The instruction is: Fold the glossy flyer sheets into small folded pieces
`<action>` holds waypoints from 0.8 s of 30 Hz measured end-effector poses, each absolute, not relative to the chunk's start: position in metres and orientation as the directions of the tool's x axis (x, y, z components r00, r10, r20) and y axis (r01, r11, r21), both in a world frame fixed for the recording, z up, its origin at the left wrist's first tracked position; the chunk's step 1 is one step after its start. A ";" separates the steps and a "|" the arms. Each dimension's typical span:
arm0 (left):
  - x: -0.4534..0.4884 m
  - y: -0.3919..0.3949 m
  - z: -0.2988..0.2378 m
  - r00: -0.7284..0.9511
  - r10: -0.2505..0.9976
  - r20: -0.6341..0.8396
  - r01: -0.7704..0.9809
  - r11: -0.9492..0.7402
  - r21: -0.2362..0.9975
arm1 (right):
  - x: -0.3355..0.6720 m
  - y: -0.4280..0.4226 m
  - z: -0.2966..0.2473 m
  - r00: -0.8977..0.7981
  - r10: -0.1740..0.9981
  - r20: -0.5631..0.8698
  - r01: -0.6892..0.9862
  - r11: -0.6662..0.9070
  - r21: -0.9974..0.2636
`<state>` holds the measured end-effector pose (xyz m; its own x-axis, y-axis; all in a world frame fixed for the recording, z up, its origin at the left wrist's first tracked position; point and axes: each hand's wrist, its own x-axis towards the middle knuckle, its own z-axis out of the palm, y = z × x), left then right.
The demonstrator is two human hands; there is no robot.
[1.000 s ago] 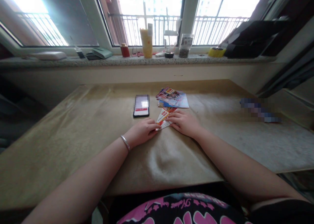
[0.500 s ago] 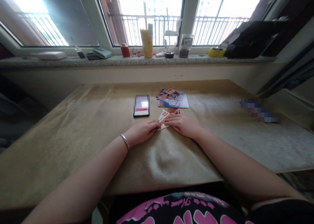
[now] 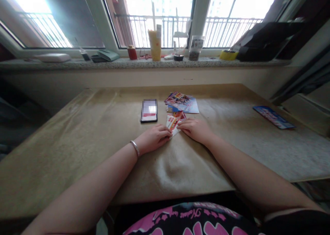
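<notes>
A folded sheet of printed paper [image 3: 173, 122], white with red and yellow print, lies on the table between my hands. My left hand [image 3: 154, 137], with a silver bangle at the wrist, holds the paper's lower left edge under curled fingers. From the other side, the fingertips of my right hand [image 3: 194, 128] press together on its right part. Both hands rest low against the tabletop. Just beyond the paper is a loose pile of glossy printed leaflets [image 3: 189, 104], partly overlapped by its far tip.
A phone [image 3: 149, 111] with a lit, blurred screen lies left of the leaflets. Far right on the tan-covered table [image 3: 103, 152] is a blue printed strip [image 3: 273, 117]. The stone windowsill [image 3: 121, 64] behind holds a yellow cup [image 3: 155, 46], a red jar [image 3: 132, 53] and a black bag [image 3: 265, 44].
My left hand has shifted slightly right. The right fingers have drawn back a little to the right, baring more of the paper, which has turned slightly.
</notes>
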<state>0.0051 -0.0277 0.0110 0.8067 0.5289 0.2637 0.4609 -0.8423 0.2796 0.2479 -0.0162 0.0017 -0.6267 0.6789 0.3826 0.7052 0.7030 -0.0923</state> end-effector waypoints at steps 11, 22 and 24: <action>0.005 -0.024 0.009 0.814 0.537 0.221 0.444 -0.821 0.359 | 0.249 -0.016 0.001 -0.645 0.655 0.393 0.677 0.729 -0.105; 0.010 -0.020 0.007 0.800 0.548 0.245 0.470 -0.826 0.310 | 0.248 -0.019 0.005 -0.645 0.657 0.390 0.702 0.712 -0.039; 0.013 -0.018 0.006 0.787 0.565 0.247 0.489 -0.816 0.310 | 0.247 -0.019 0.005 -0.642 0.661 0.389 0.707 0.707 -0.035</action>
